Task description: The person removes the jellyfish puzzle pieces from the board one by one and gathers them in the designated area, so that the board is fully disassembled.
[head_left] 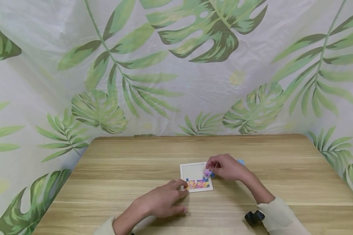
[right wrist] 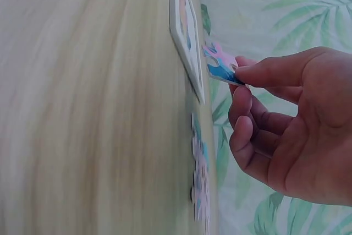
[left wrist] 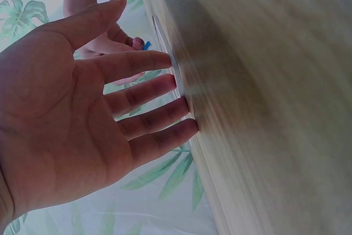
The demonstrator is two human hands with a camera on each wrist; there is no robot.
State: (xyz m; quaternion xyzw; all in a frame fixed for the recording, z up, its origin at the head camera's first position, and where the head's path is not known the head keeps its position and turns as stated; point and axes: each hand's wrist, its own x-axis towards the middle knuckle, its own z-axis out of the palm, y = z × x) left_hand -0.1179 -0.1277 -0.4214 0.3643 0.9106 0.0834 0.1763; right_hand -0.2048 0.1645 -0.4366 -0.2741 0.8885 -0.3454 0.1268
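A white-framed puzzle board (head_left: 194, 169) lies on the table, its near row filled with pink, yellow and orange pieces (head_left: 197, 184). My right hand (head_left: 227, 167) pinches a pink and blue puzzle piece (right wrist: 223, 67) between thumb and forefinger. In the right wrist view, this piece is held up off the board (right wrist: 187, 53) near its edge. My left hand (head_left: 167, 198) has its fingers fairly straight, with the fingertips (left wrist: 179, 98) resting at the board's near left corner. In the head view, the right fingers partly cover the held piece.
Loose puzzle pieces (right wrist: 199, 174) lie in a group beside the board, mostly hidden behind the right hand in the head view. A small black object (head_left: 254, 217) is by the right sleeve (head_left: 277, 213). A leaf-patterned cloth (head_left: 153, 81) hangs behind the wooden table (head_left: 129, 163).
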